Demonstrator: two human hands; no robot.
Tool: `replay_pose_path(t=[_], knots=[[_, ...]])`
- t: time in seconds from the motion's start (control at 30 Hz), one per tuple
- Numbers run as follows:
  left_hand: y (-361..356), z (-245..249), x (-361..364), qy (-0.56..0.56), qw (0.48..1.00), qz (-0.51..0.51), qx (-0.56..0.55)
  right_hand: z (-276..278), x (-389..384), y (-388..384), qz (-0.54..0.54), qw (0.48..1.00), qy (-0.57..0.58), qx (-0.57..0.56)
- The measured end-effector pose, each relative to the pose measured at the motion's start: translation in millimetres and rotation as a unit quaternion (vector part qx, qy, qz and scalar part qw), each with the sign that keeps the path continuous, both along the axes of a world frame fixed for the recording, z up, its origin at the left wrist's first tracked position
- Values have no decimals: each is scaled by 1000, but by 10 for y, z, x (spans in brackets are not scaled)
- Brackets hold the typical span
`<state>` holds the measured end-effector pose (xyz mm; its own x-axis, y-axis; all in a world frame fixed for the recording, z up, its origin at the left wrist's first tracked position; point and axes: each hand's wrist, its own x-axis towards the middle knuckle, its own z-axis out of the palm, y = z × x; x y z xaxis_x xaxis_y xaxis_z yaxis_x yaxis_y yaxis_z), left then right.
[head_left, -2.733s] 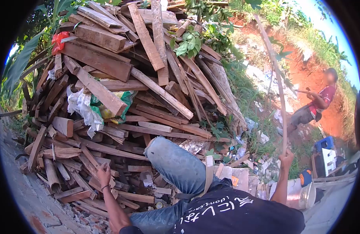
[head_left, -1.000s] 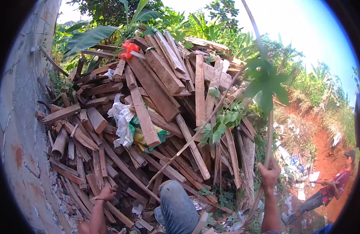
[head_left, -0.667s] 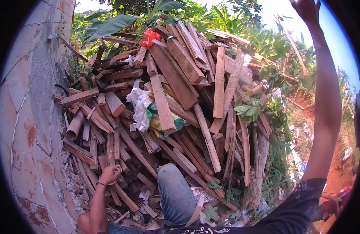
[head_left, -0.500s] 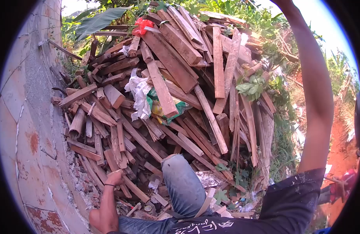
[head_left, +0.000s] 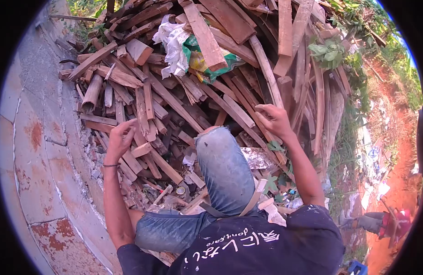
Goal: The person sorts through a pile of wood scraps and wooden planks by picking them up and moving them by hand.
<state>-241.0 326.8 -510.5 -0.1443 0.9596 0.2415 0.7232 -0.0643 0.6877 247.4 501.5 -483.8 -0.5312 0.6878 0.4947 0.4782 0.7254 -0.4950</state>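
Note:
A large heap of rough wooden boards and beams (head_left: 225, 18) fills the space before me. My left hand (head_left: 120, 140), a dark band at its wrist, is in front of short wood pieces on the heap's left side. Its fingers are loosely bent, and no object shows between them. Across from it, my right hand (head_left: 276, 121) is before the long sloping boards, thumb and fingers curved with a gap between them, holding nothing. Between the hands rises my bent knee in blue jeans (head_left: 225, 160). Whether either hand touches wood is hard to tell.
A cracked concrete surface (head_left: 37, 151) runs along the left. White plastic (head_left: 170, 39) and a green-yellow bag (head_left: 197, 59) are wedged among the boards. Leaves (head_left: 328, 50) hang at right. A person in red (head_left: 395, 223) is at lower right, near a blue object (head_left: 357, 267).
My right arm has come down from overhead, bringing its hand into view. The left hand has lifted from lower on the heap, its fingers less closed. My view has tilted downward.

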Motion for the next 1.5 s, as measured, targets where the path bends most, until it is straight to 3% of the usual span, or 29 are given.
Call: replay_pose_path(t=[0.1,0.2,0.27,0.43,0.53,0.57,0.63,0.73,0.97,1.13,1.3,1.4,1.5], knots=[[-135,61,-247,-10,998,54,-15,-987,129,-283,-106,967,30,-231],[-314,277,-330,-38,992,112,-48,-1427,1,-348,-137,910,122,-372],[-387,421,-275,-29,993,97,-54,-1335,-228,-116,-100,887,190,-409],[-414,710,83,-17,995,97,-16,-198,-1093,643,-57,844,358,-395],[-461,572,186,-6,996,85,-8,168,-1493,950,-161,928,265,-207],[-490,491,181,24,997,78,-1,211,-1605,1024,-159,928,268,-206],[-574,494,195,42,996,75,-27,78,-1752,1201,-193,932,167,-259],[-628,483,217,48,996,55,-44,-64,-1881,1167,-125,870,293,-376],[-839,433,87,-28,988,120,-92,46,-1862,1061,-28,803,383,-456],[-865,356,14,80,989,81,-92,254,-1609,1081,-44,843,355,-402],[-798,425,37,68,988,84,-113,286,-913,212,-81,840,323,-429],[-673,335,-2,25,988,93,-121,257,-350,-374,-89,830,299,-461],[-444,67,-74,-54,988,85,-116,232,90,-987,-109,854,279,-426]])
